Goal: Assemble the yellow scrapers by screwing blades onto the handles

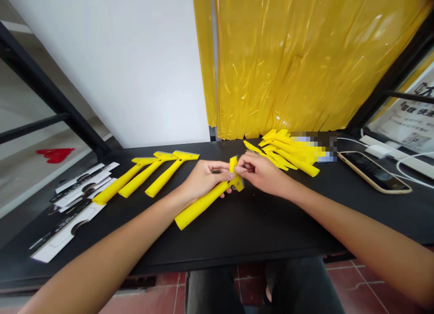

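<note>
Fairly bright | glare — yellow curtain [298,65] | edges — stretched | patch pixelated

Centre now, a yellow long-handled scraper [203,206], left hand [207,174] and right hand [261,170] at its head, above the flat black table [278,232]. Left, three more scrapers [139,178], then flat white cardboard sleeves [91,214]. Right, heaped slim yellow pieces [285,152], then a pale-cased rectangular phone [376,171]. Behind, glossy yellow plastic sheeting [288,65].

Workshop, seemingly: black workbench [271,223], several like scrapers [138,182], yellow plastic strip curtain [291,69].
</note>
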Demonstrator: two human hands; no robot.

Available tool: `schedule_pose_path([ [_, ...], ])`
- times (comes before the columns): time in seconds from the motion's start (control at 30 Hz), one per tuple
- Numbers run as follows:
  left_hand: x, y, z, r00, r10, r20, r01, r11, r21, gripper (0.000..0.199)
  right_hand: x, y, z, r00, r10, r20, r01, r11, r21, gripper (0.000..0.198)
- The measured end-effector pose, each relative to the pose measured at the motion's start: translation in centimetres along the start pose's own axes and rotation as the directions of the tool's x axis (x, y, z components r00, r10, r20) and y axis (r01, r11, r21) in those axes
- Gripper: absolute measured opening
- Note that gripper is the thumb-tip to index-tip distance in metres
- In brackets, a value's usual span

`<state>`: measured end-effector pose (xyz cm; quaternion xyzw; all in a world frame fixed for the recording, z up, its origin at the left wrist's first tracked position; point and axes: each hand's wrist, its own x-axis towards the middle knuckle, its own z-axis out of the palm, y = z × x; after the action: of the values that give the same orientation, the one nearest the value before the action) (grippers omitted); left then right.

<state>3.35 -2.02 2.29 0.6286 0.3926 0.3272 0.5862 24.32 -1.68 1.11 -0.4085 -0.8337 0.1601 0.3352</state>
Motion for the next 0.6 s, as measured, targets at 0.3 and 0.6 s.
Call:
schedule_pose_path([
  [0.3, -0.2, -0.1, 0.0, 1.0, 0.026, 0.016, -0.027, 0.999, 0.038, 0.021, 0.3, 0.1, 0.0, 0.916, 0.364, 0.17, -0.396, 0.747, 0.534, 0.039],
  [0.6, 0.0, 0.1, -0.1, 0.999, -0.039, 0.015, 0.04, 0.999, -0.034, 0.028, 0.1, 0.6, 0.8, 0.978, 0.107, -0.177, -0.052, 0.956, 0.289, 0.017],
])
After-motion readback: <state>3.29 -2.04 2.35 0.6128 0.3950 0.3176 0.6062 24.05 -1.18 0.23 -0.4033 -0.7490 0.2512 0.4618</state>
